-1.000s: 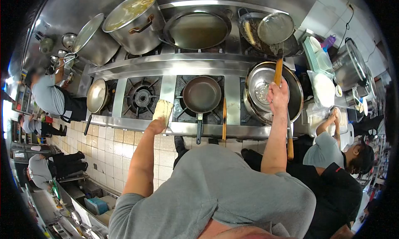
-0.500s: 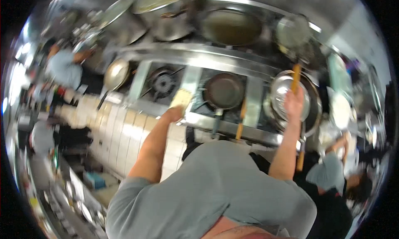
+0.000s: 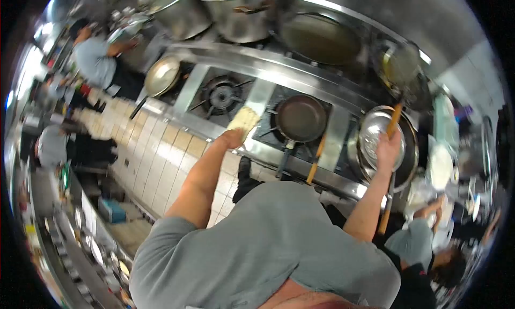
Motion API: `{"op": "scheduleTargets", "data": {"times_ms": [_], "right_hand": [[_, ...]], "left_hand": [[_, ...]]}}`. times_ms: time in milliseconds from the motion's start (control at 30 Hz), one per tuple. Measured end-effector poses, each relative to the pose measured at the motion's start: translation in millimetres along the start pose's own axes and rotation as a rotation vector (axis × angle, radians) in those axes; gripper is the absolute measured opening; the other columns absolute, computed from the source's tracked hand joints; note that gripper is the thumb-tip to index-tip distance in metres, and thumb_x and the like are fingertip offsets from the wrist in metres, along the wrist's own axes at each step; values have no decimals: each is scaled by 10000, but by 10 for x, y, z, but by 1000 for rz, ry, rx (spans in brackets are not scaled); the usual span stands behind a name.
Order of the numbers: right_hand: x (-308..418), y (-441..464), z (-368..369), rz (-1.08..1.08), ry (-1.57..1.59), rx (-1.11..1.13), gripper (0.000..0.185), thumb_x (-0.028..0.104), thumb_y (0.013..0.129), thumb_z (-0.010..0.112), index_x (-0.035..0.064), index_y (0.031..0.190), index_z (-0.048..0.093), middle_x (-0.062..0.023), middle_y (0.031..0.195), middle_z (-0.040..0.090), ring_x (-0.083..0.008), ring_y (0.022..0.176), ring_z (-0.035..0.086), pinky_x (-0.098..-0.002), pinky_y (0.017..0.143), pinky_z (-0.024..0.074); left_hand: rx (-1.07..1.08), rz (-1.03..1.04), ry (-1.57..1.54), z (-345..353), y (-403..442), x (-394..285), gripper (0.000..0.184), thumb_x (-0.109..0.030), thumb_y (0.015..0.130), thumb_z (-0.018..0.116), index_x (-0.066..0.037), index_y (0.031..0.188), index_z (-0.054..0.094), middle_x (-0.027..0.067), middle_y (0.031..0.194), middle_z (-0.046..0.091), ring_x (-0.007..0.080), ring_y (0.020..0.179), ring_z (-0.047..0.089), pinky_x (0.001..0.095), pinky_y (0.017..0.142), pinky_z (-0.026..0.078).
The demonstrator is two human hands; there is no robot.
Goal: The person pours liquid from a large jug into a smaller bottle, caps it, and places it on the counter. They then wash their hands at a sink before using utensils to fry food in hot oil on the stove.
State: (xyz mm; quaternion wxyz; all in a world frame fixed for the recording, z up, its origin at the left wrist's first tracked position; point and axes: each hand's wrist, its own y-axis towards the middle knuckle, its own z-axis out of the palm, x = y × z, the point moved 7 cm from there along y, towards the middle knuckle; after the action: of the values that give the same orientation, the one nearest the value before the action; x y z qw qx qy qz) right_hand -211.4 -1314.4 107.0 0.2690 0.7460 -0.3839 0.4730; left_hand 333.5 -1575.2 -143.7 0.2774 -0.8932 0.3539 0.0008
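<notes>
My left hand (image 3: 233, 139) is closed on a pale, folded cloth (image 3: 245, 120), held at the front of the stove beside the left burner (image 3: 222, 95). My right hand (image 3: 389, 148) grips the wooden handle (image 3: 395, 119) of what looks like a strainer. Its far end reaches a round pot (image 3: 401, 67) at the back right and is hard to make out. Below that hand lie a shiny metal bowl (image 3: 370, 142) and a larger dark pan (image 3: 411, 156). A dark frying pan (image 3: 301, 118) rests on the middle burner, its handle towards me.
Big stockpots (image 3: 238, 19) and a wide pan of brownish liquid (image 3: 322, 38) stand along the back. A smaller pan (image 3: 162, 75) sits at the left. A wooden handle (image 3: 316, 161) juts over the stove's front edge. Co-workers (image 3: 95, 62) stand left and right (image 3: 413, 236).
My view has turned slightly, so the stove appears further right and sharper. The wooden handle in my right hand now leans more to the right. Both hands keep their holds.
</notes>
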Motion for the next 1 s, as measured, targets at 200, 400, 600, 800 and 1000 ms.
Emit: {"op": "scheduleTargets", "data": {"times_ms": [200,400,600,800,1000], "right_hand": [[263,-70,-221,-174,-100,-125,503,58,910,604,30,1401,501,-202,1213,645,-313,1128,634,-390,992,459],[168,-68,-346,-107,-52,-137,496,50,909,591,13,1395,498,-164,1119,662,-273,956,666,-357,860,505],[14,-75,-349,112,366,-42,425,44,933,575,29,1350,498,-78,908,624,-133,623,550,-293,539,442],[26,-77,-176,237,855,94,263,71,971,564,49,1227,509,-54,847,585,-79,542,438,-261,436,326],[13,4,-15,277,1072,193,295,118,990,589,10,1250,501,-104,975,629,-112,593,492,-279,512,410]], "left_hand": [[78,36,87,-331,-220,-330,425,-274,966,449,49,1219,557,319,1261,605,443,1107,646,495,954,517],[68,37,62,-504,-341,-481,382,-260,949,488,67,1116,595,312,1158,649,434,1021,672,481,884,546],[57,8,53,-408,-255,-371,404,-284,947,510,67,1139,565,288,1121,662,433,1011,665,476,886,540],[52,57,77,-268,-232,-264,444,-297,955,515,21,1259,567,289,1221,625,407,1133,625,471,913,536],[148,124,280,-148,-148,-216,475,-321,961,516,-34,1338,556,231,1278,632,402,1228,585,474,956,534]]}}
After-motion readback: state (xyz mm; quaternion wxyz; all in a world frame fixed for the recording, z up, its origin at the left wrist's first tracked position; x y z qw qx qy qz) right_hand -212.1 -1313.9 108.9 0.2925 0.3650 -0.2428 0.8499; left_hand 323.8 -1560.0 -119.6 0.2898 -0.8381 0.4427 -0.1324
